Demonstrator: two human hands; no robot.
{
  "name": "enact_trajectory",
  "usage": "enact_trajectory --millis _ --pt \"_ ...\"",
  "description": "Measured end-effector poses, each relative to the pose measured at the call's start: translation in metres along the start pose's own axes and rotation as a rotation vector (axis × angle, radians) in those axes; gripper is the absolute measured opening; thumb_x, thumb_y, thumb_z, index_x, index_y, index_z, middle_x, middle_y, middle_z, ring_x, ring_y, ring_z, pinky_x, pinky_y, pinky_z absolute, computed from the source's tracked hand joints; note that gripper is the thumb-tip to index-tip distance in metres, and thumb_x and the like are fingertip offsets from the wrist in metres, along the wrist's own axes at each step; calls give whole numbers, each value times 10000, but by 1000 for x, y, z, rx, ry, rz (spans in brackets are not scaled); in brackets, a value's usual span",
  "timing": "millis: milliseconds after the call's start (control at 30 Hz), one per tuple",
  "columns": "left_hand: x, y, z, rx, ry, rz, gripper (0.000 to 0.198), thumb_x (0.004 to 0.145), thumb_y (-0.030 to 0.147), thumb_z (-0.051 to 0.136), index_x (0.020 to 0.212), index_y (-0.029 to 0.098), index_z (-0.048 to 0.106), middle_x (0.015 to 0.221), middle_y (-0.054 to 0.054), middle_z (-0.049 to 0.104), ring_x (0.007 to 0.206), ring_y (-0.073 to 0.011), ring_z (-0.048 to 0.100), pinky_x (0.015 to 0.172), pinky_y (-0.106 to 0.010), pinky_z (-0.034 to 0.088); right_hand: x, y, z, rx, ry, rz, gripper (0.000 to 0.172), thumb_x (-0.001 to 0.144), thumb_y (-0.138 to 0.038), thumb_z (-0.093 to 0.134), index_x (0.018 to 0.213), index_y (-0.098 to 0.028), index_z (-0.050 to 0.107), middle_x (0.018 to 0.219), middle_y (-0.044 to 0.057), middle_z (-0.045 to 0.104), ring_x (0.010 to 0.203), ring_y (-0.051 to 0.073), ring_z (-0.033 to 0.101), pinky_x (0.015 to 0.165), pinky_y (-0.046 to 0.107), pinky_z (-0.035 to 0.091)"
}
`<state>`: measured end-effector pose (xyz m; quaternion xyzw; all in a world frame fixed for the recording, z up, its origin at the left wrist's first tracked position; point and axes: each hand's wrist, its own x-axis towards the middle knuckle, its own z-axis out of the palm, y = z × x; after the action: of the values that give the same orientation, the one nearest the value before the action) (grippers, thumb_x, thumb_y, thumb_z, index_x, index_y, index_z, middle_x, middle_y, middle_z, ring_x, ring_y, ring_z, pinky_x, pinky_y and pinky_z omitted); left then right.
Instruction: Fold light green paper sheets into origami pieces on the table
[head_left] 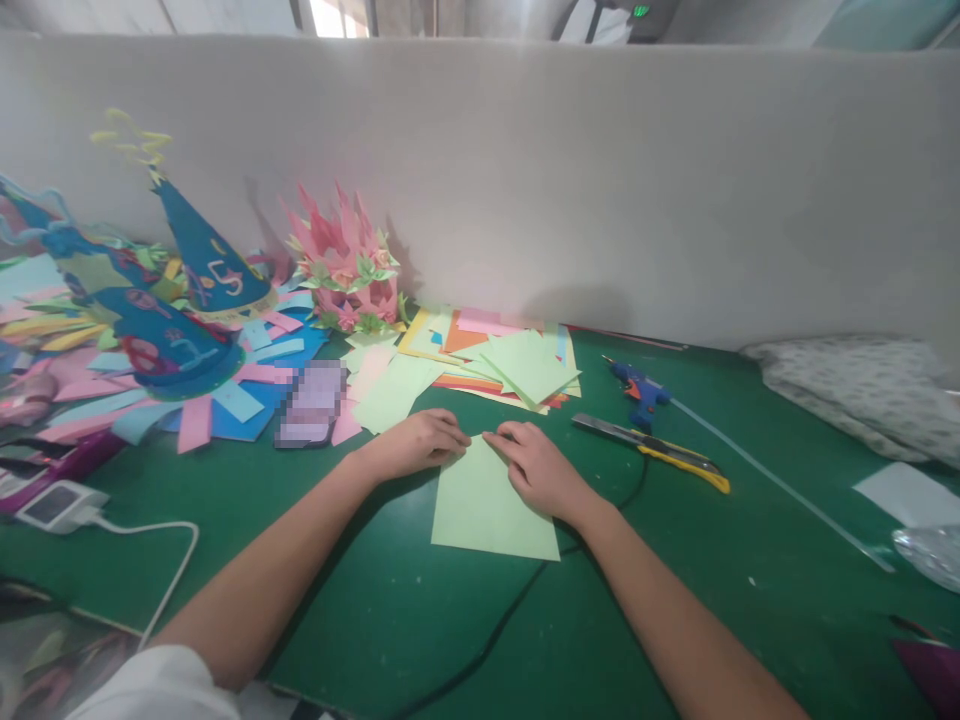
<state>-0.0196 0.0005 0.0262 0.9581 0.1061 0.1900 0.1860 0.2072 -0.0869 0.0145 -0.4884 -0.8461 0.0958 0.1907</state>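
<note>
Paper sheet, one: pale green, plain, straight near edge; on the green table, at four o'clock from the left hand, eight from the right hand. Hands: fingers partly curled, fingertips at the sheet's far end; whether pinching, cannot tell.

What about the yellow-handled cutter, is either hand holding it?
No, the left hand and right hand are at the pale green sheet, while the cutter lies apart on the table.
</note>
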Motion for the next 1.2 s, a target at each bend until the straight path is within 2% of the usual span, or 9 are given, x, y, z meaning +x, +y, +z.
enact_trajectory --millis 233,367,500,733,867,1000,1067,1200 --pt "1 10 -3 92 7 34 227 865 143 462 909 160 684 1008 -57 697 925 -181 567 908 -339 425 2 0 -1 7 13 -18 517 790 -28 392 1272 -172 508 1098 111 516 965 229 454 858 415 436" --pt "5 13 -1 153 6 4 239 911 192 433 914 137 665 989 -61 692 937 -188 558 892 -328 429 2 0 0 16 14 -17 501 789 -28 390 1251 -178 513 1073 105 523 948 228 460 846 409 438" --pt "11 14 4 211 -18 -24 248 943 227 406 917 134 634 960 -61 670 928 -180 558 897 -329 419 1 1 2 48 52 7 503 777 -19 380 1249 -175 461 1141 108 519 1004 236 458 889 425 416" --pt "14 12 15 197 -13 -99 198 936 138 394 995 140 583 992 -67 622 939 -168 554 866 -303 418 1 0 3 65 90 37 429 740 -17 391 1137 -163 461 1105 111 526 1002 236 453 899 414 399" --pt "15 21 18 102 -9 -245 238 940 170 364 1068 151 563 1033 -86 590 974 -193 530 862 -323 412 2 0 3 10 100 62 426 735 -29 402 1138 -149 470 1098 118 519 1016 246 437 914 416 379" --pt "20 32 17 -186 32 -600 336 957 385 293 952 174 555 907 -49 577 855 -178 534 758 -291 423 2 1 5 -11 112 78 431 731 -38 405 1142 -144 476 1062 113 527 986 244 444 894 408 388" --pt "23 36 15 -286 49 -718 392 944 463 274 881 177 533 849 -33 560 810 -173 525 721 -283 411 2 1 6 -12 117 78 440 728 -38 405 1147 -150 479 1052 109 530 972 242 449 881 405 395" --pt "26 40 11 -315 31 -717 364 930 469 301 842 179 503 850 -28 530 831 -175 496 745 -284 383 1 1 6 -13 124 74 447 732 -37 403 1158 -150 473 1055 108 532 974 241 451 882 405 397"
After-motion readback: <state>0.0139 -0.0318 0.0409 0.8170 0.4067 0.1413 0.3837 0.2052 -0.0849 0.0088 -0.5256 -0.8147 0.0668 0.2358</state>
